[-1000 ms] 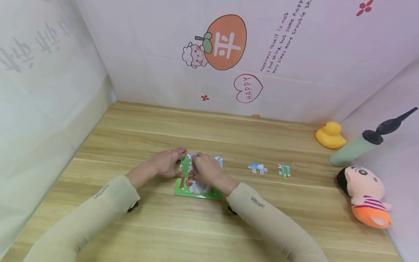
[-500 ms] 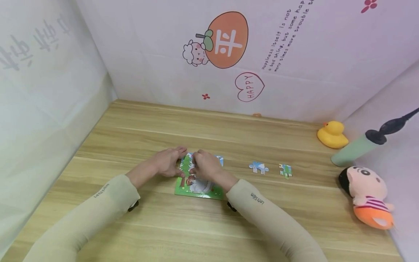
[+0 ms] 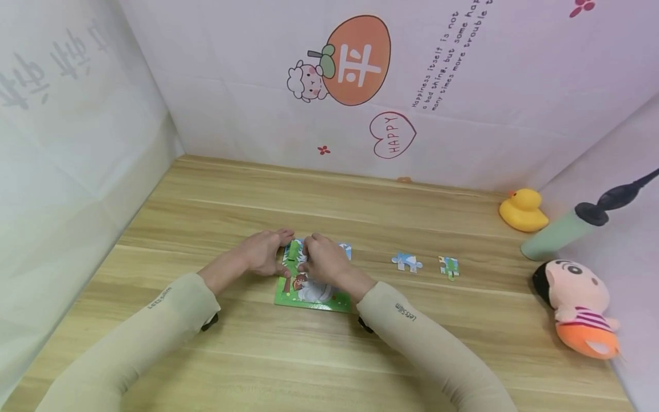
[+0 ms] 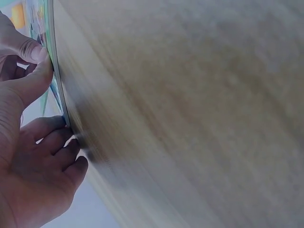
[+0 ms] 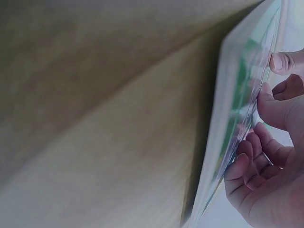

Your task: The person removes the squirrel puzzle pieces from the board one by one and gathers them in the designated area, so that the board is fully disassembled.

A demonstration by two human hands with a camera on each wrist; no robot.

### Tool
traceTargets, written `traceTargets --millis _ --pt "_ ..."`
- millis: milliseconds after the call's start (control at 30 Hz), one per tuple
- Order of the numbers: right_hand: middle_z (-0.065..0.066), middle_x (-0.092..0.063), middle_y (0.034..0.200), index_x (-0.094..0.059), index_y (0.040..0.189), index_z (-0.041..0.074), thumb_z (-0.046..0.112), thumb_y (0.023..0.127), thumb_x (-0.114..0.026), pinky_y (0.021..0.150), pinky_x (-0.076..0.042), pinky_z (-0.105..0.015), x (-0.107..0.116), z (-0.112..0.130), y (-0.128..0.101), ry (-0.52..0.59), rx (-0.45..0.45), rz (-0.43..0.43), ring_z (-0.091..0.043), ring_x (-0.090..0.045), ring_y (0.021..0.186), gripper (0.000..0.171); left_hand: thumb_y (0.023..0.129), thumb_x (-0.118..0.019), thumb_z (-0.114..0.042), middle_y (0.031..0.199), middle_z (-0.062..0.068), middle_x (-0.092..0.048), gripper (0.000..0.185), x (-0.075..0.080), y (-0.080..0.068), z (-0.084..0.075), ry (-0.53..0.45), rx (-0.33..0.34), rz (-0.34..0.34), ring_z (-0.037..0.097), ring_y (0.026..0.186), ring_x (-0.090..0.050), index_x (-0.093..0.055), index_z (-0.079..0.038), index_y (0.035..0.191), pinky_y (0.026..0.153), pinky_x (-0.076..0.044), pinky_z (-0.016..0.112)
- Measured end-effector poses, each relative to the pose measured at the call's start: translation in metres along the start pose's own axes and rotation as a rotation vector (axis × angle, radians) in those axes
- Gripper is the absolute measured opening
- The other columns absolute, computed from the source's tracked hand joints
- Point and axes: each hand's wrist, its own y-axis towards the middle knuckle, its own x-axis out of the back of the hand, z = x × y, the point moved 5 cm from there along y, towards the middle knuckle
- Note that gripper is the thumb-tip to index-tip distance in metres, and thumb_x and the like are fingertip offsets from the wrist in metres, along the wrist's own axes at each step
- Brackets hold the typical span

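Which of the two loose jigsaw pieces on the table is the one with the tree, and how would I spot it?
Start at the yellow rubber duck in the far right corner of the wooden table and look nearer and left. Two loose pieces lie side by side there, right of the puzzle board. The tree piece is the right-hand one, showing green, while its neighbour is mostly blue and white.

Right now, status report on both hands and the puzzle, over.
Left hand and right hand both on the jigsaw puzzle board, fingertips pressing near its top. Two loose puzzle pieces lie apart to the right. Nothing blocks them.
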Motion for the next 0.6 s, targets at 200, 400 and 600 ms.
traceTargets --millis 200,400,600 --pt "-0.005 -0.063 0.103 -0.067 0.105 0.008 0.028 0.092 -0.080 0.075 -0.057 -0.032 0.0007 0.0003 -0.0017 0.004 0.006 -0.008 -0.018 -0.060 0.088 0.027 0.080 -0.089 -0.040 0.167 0.018 -0.039 0.093 0.0020 0.0004 -0.0007 -0.010 -0.015 -0.016 0.040 0.157 -0.035 -0.047 0.002 0.153 0.130 -0.030 0.053" --pt "-0.005 -0.063 0.102 -0.067 0.104 0.007 0.021 0.095 -0.076 0.074 -0.056 -0.029 0.0019 0.0024 -0.0046 -0.030 0.032 -0.036 -0.016 -0.059 0.085 0.018 0.082 -0.088 -0.039 0.168 0.018 -0.034 0.095 0.0022 -0.0003 -0.0014 -0.014 -0.003 0.008 0.040 0.158 -0.031 -0.043 0.001 0.155 0.131 -0.027 0.054" --pt "-0.006 -0.065 0.102 -0.069 0.104 0.005 0.019 0.096 -0.076 0.076 -0.059 -0.029 0.0027 0.0044 -0.0074 -0.069 0.063 -0.066 -0.017 -0.063 0.088 0.017 0.083 -0.087 -0.040 0.168 0.018 -0.036 0.094 0.0001 -0.0004 -0.0007 -0.012 -0.010 -0.001 0.039 0.158 -0.032 -0.043 0.001 0.156 0.131 -0.028 0.053"
